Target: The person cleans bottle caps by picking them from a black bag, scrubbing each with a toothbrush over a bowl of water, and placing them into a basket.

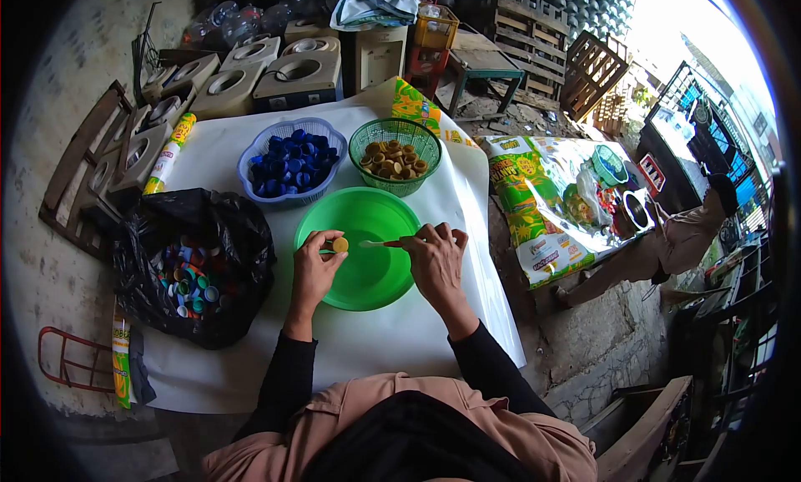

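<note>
My left hand [316, 269] pinches a yellow bottle cap [340, 244] over the left side of a green basin [367, 294]. In my right hand [437, 263] is a toothbrush [377, 244], its pale head pointing left toward the cap but apart from it. Part of its reddish handle is hidden by my fingers. Behind the basin, a blue-violet basket [250, 161] holds blue bottle caps [292, 165]. Beside it, a green basket [367, 175] contains tan-yellow caps [399, 158].
A black plastic bag [242, 232] of mixed-colour caps [196, 282] lies left on the white-covered table [334, 357]. Old appliance casings [296, 77] stack up behind. At right, another person [680, 240] is near a second table [542, 215] covered with printed sheeting.
</note>
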The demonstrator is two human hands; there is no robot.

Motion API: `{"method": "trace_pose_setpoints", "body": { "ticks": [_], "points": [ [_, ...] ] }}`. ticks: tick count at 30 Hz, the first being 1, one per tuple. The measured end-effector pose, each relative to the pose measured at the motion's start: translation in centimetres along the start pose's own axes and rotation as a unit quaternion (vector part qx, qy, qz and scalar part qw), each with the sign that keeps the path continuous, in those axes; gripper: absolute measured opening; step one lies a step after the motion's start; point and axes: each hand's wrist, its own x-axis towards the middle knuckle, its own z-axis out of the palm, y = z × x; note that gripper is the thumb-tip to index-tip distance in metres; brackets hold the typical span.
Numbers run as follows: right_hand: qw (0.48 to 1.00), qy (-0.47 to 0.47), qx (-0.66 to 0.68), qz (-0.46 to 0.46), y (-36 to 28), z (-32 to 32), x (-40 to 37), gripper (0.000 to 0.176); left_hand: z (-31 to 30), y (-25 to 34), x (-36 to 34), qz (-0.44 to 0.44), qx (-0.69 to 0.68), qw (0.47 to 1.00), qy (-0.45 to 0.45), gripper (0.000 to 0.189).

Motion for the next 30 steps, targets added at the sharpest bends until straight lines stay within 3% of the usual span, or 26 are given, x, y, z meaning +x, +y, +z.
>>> {"method": "trace_pose_setpoints", "body": {
  "ticks": [3,7,11,18,21,25,29,30],
  "points": [
    [0.994,0.010,0.081,0.076,-0.1,-1.5,0.0,0.013,0.4,-0.3,0.0,-0.014,-0.004,1.000,0.014,0.035],
    [0.990,0.018,0.133,0.043,-1.1,-1.7,-0.8,0.014,0.4,0.4,-0.1,-0.005,0.013,1.000,0.014,0.040],
    [0.989,0.008,0.102,0.109,-0.6,-1.1,-0.8,0.013,0.4,0.4,-0.2,0.007,0.036,0.999,0.024,0.042],
    [0.999,0.002,-0.007,0.033,-0.4,0.7,0.2,0.012,0.4,0.1,-0.4,0.025,0.044,0.998,0.041,0.035],
    [0.998,-0.019,-0.029,-0.048,-0.2,0.9,0.4,0.014,0.5,0.1,-0.4,0.011,0.012,0.999,0.047,0.030],
    [0.997,-0.007,0.045,0.056,-1.4,-1.8,0.3,0.013,0.6,-0.6,0.1,-0.016,-0.008,0.999,0.041,0.028],
    [0.993,-0.008,0.095,0.076,-2.0,-1.3,-1.5,0.013,0.6,-1.1,0.2,-0.015,-0.019,0.999,0.024,0.027],
    [0.995,-0.004,0.046,0.089,-2.0,-1.4,-1.6,0.013,0.5,-1.2,0.1,-0.018,-0.024,0.999,0.022,0.026]
  ]
}}
